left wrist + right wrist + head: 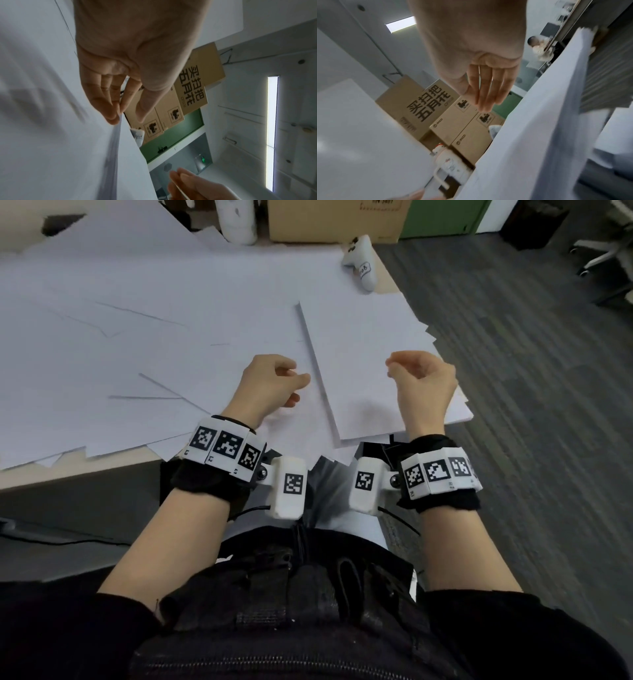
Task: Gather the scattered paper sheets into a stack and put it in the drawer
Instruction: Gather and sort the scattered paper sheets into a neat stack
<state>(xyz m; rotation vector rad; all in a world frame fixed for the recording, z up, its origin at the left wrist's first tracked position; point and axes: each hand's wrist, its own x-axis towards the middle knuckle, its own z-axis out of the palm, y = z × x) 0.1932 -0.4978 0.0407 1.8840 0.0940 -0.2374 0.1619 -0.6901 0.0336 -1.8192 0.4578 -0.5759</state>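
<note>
White paper sheets [120,354] lie scattered over most of the desk. At the desk's right end sits a thicker, roughly squared stack [370,354], its corner overhanging the edge. My left hand [294,385] hovers just left of the stack, loosely curled and holding nothing. In the left wrist view its fingertips [113,116] touch the stack's edge [118,135], with the thumb apart. My right hand [397,368] hangs above the stack's near right part. In the right wrist view the right hand [486,106] is empty, fingers straight and together, with the stack [539,121] beside it. No drawer is in view.
A white game controller [359,261] lies at the desk's far right corner. Behind it stand a cardboard box [335,220] and a white jug [239,220]. Grey carpet [531,371] runs along the right, with an office chair base [603,251] at the far right.
</note>
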